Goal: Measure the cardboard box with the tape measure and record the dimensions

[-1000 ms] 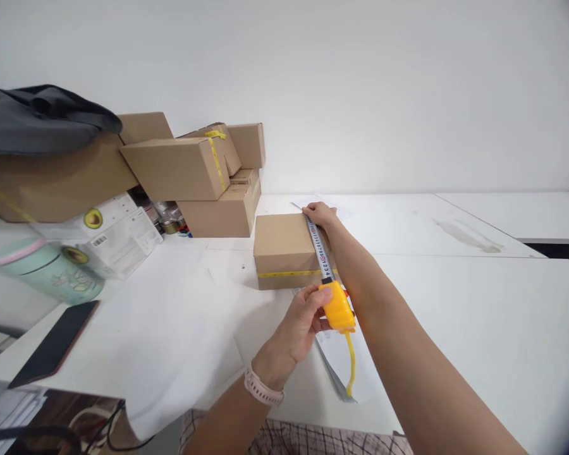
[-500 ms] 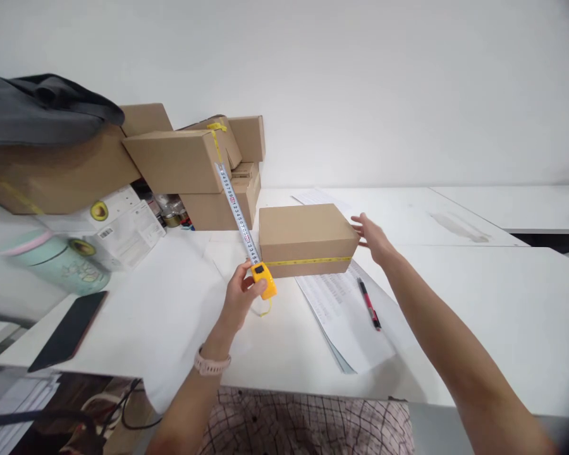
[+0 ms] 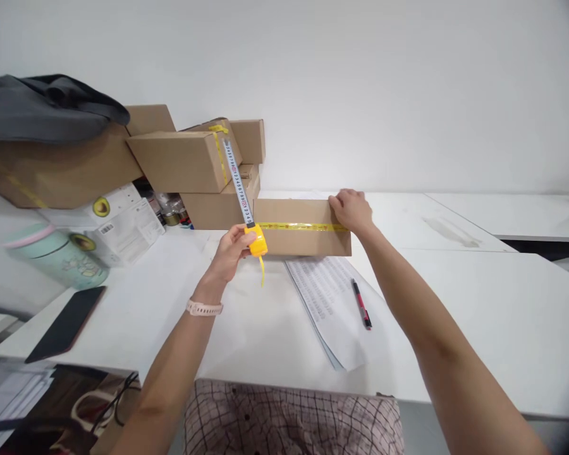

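Observation:
My left hand (image 3: pixel 228 253) is closed around a yellow tape measure (image 3: pixel 256 242) at the left end of a brown cardboard box (image 3: pixel 303 243). The metal blade stretches up and away from the case, its far end in front of the stacked boxes, and a yellow strap dangles below. Over the top right corner of the cardboard box curls my right hand (image 3: pixel 353 210), gripping it; some fingertips are hidden behind. A strip of yellow printed tape runs along the box side that faces me. Printed sheets (image 3: pixel 329 316) lie partly in front of the box, with a red and black pen (image 3: pixel 361 304) on them.
At the left are stacked cardboard boxes (image 3: pixel 171 161), a dark grey bag (image 3: pixel 42 110), white cartons with avocado pictures (image 3: pixel 123 224), a mint-green tumbler (image 3: pixel 59 256) and a dark phone-like slab (image 3: pixel 66 322). The white table (image 3: pixel 478 316) meets a wall behind.
My right hand has moved from beside the box onto its top right corner. The box has tipped, so its taped side faces me more. My left hand has risen with the tape measure.

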Tool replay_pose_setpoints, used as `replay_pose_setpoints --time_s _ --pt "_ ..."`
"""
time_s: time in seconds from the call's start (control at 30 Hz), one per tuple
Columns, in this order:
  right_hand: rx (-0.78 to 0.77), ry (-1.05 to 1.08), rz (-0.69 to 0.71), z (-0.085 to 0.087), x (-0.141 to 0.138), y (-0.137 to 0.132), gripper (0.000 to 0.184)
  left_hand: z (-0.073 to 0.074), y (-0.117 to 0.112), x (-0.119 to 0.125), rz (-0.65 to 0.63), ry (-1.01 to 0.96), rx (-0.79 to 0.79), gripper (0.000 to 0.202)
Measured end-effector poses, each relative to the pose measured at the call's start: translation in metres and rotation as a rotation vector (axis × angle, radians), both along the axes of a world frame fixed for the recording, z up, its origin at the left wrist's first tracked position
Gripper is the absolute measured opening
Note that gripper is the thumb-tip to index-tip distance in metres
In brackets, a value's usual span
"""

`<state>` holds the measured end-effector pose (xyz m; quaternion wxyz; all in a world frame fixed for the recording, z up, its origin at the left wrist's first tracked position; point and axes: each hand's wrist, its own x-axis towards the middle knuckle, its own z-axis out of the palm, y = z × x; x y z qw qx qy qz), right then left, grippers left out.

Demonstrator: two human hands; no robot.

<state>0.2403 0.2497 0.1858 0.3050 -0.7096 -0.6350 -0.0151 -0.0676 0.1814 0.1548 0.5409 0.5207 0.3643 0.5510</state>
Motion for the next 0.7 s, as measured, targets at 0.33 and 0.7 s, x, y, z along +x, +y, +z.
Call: replay_pose_setpoints --time_s 0.33,0.7 --pt "0.039 0.044 0.080 -0.001 -0.021 0.047 0.045 -0.076 -0.067 0.065 -0.475 -0.056 -0.209 0.049" --pt "0.031 0.119 0.064 0.000 -0.031 0.034 0.046 -0.103 -0.092 0.078 -0.496 -0.092 -0.330 0.054"
